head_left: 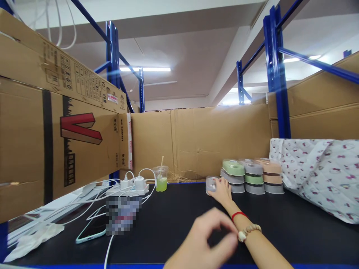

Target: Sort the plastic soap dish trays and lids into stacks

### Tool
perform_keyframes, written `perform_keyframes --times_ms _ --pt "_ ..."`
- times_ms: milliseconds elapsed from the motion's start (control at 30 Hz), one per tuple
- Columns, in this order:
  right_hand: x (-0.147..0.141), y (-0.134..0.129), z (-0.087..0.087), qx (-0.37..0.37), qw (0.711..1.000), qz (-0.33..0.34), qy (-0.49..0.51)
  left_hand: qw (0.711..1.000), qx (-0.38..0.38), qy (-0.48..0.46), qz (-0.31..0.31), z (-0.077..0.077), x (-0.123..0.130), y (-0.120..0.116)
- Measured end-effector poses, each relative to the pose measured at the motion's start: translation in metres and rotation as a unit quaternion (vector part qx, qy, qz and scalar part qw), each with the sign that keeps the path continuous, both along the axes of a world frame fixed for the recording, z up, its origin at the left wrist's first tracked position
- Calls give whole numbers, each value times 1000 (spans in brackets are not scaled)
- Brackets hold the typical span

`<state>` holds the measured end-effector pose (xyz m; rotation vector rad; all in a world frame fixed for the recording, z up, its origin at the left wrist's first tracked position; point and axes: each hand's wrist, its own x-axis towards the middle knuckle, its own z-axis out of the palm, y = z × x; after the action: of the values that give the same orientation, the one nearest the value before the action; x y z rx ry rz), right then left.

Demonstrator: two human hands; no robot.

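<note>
My right hand, with a red cord and a beaded bracelet on its wrist, reaches forward over the black table. Its fingers are curled on a small grey plastic case with a see-through lid, and they hide part of it. Just right of it stand stacks of similar cases: a green case tops the left stack, a grey case the middle one and a peach case the right one. My left hand hovers nearer me, slightly blurred, thumb and forefinger bent with a gap between them and nothing held.
A cup of green drink with a straw stands by a white power strip and cables. A phone and a crumpled tissue lie left. Cardboard closes the back; a patterned quilted bag sits right.
</note>
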<state>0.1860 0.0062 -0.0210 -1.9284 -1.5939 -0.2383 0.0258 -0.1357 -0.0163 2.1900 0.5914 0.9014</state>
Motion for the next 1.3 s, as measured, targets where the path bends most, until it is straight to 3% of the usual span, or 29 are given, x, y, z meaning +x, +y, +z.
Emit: perform_keyframes --times_ms 67,133,233,367,467,633,833,967,1100,1200,1300 --pt "-2 -1 2 -8 999 -2 35 976 155 18 150 28 17 35" --pt "-4 -2 3 -36 997 4 70 939 208 91 257 41 28 69" --pt "-6 -2 5 -64 993 20 98 913 154 171 337 33 29 110" --pt "-11 -1 5 -68 991 49 104 879 87 223 413 9 12 132" --pt "-21 0 3 -66 987 113 96 862 58 251 437 3 0 135" --pt "-41 -5 -1 -79 968 224 81 860 -10 243 448 8 -4 133" --pt "-47 0 -9 -68 950 267 148 878 -67 197 430 9 -5 130" --pt "-42 4 -6 -9 946 234 224 883 -69 166 433 8 -6 127" --pt "-28 -2 6 20 975 136 176 876 -43 199 438 7 -5 128" --pt "-15 -7 12 -19 990 78 119 868 -42 221 442 6 -6 130" --pt "-8 -9 12 -108 990 62 72 862 -59 212 457 5 -9 132"
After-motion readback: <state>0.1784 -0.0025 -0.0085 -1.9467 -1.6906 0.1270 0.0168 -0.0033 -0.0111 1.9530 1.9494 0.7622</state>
